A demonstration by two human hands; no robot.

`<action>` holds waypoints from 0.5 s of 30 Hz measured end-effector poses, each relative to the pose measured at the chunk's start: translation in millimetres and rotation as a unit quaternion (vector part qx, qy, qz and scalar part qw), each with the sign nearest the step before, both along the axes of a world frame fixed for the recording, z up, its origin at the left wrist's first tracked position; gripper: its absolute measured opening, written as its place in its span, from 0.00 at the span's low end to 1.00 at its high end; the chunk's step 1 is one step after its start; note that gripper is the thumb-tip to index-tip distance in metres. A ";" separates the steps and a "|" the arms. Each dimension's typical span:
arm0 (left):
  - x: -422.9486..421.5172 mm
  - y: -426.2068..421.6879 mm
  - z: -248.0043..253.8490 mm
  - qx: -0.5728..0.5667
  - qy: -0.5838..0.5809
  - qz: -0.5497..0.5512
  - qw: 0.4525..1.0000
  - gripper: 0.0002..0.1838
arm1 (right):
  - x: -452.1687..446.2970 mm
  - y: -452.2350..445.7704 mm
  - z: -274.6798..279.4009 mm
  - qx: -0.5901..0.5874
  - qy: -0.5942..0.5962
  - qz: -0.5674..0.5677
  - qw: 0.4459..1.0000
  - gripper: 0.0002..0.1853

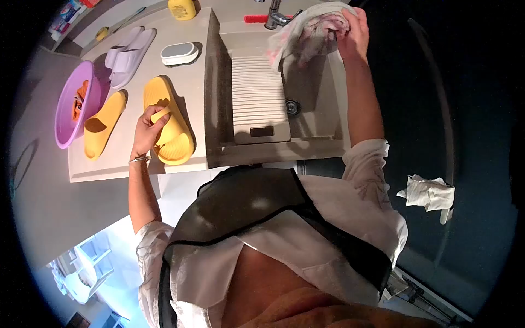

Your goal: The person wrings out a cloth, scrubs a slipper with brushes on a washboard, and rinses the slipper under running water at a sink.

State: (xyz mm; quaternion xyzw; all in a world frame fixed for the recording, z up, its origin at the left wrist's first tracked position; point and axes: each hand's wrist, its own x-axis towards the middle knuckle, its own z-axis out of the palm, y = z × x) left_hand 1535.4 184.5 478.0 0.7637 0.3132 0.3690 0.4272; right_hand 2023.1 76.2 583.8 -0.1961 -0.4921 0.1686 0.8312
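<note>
My left hand [147, 130] is closed on the strap of a yellow slipper [174, 131] that rests on the counter, its thumb and fingers pinching the band. The matching yellow slipper [101, 128] lies to the left. Over the far side of the sink, my right hand [355, 34] grips a bunched, wet-looking white and pink towel [314, 30]. The towel hangs just in front of the faucet [275, 17] and hides part of the basin. Where it drapes, I cannot tell whether it touches the sink.
The sink [311, 117] has a ribbed washboard [257, 93] on its left and a drain [292, 107]. On the counter [191, 90] are lilac slippers [132, 60], a white-and-grey oval object [179, 53], a yellow bottle [182, 9] and a purple basin [66, 112] with orange cloth [80, 98].
</note>
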 end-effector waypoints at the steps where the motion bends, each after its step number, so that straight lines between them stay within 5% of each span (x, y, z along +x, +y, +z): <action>1: 1.2 -2.2 2.7 0.010 0.010 0.005 1.000 0.08 | 4.6 4.4 -1.9 -0.001 -0.001 -0.004 1.000 0.08; 15: -0.7 -4.6 6.8 0.039 0.038 0.022 0.998 0.09 | 9.3 31.2 -5.8 -0.039 0.056 0.014 0.998 0.09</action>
